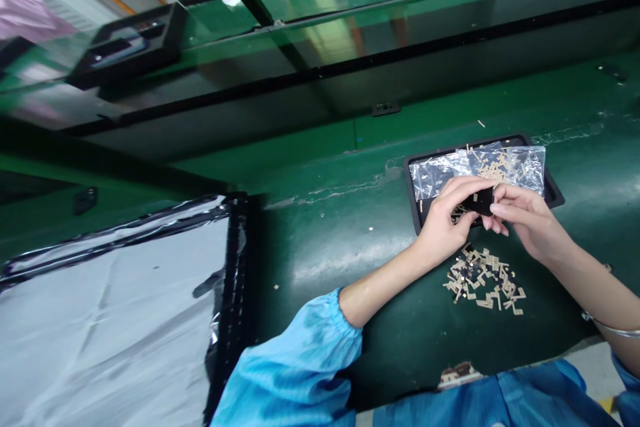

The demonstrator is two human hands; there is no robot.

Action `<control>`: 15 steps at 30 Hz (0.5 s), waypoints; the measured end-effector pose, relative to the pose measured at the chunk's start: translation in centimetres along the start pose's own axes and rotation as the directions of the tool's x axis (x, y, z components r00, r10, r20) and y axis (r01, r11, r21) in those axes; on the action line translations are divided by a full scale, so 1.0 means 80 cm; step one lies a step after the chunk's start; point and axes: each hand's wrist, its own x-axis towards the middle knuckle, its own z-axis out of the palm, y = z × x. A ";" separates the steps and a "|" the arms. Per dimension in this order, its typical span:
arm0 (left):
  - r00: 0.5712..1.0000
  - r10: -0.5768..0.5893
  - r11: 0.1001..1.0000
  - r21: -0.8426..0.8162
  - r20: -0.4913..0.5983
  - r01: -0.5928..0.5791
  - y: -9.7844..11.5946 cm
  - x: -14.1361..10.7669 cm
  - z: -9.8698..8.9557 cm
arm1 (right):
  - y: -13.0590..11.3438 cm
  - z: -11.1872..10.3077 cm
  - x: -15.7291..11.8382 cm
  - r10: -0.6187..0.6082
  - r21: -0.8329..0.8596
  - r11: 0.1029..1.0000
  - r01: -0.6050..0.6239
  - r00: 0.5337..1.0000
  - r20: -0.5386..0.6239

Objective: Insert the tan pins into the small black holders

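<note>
Between my two hands is a small flat black piece [483, 203] with a pale spot on it. My left hand [450, 213] grips its left side with thumb and fingers. From the right, my right hand [527, 217] pinches the piece's edge. Both hands are over the near side of a black tray [414, 203]. In the tray lies a clear plastic bag [435, 170] with small tan pieces [495, 170] on or in it. Just nearer to me, a loose pile of tan and black small parts [487, 280] is spread on the green table.
A large black-edged box or tray [235, 260] with a whitish sheet [125, 320] stands at the left. Beyond the table [320, 253] runs a raised green shelf with a black open box [135, 40]. A small black part [386, 109] lies near the back.
</note>
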 end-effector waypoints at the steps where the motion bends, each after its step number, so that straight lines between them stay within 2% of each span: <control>1: 1.000 -0.011 1.000 -0.003 0.003 0.011 0.000 0.000 0.000 | 0.000 0.000 0.000 -0.005 -0.021 1.000 0.004 1.000 -0.013; 3: 0.999 -0.050 0.998 -0.027 0.010 0.050 -0.001 0.000 -0.001 | 0.001 0.001 -0.001 -0.051 -0.097 0.994 0.046 0.998 -0.048; 5: 0.995 -0.102 0.992 -0.070 0.014 0.103 -0.002 0.000 -0.001 | 0.003 0.001 -0.001 -0.146 -0.224 0.967 0.122 0.985 -0.093; 9: 0.974 -0.221 0.958 -0.176 0.057 0.228 -0.001 0.000 -0.001 | 0.009 0.004 -0.001 -0.343 -0.496 0.835 0.239 0.930 -0.129; 13: 0.943 -0.308 0.880 -0.340 0.123 0.332 -0.002 0.005 -0.007 | 0.012 0.005 0.000 -0.389 -0.561 0.783 0.269 0.915 -0.105; 15: 0.938 -0.337 0.843 -0.417 0.083 0.340 -0.007 0.013 -0.021 | 0.012 0.004 -0.001 -0.416 -0.588 0.752 0.298 0.907 -0.073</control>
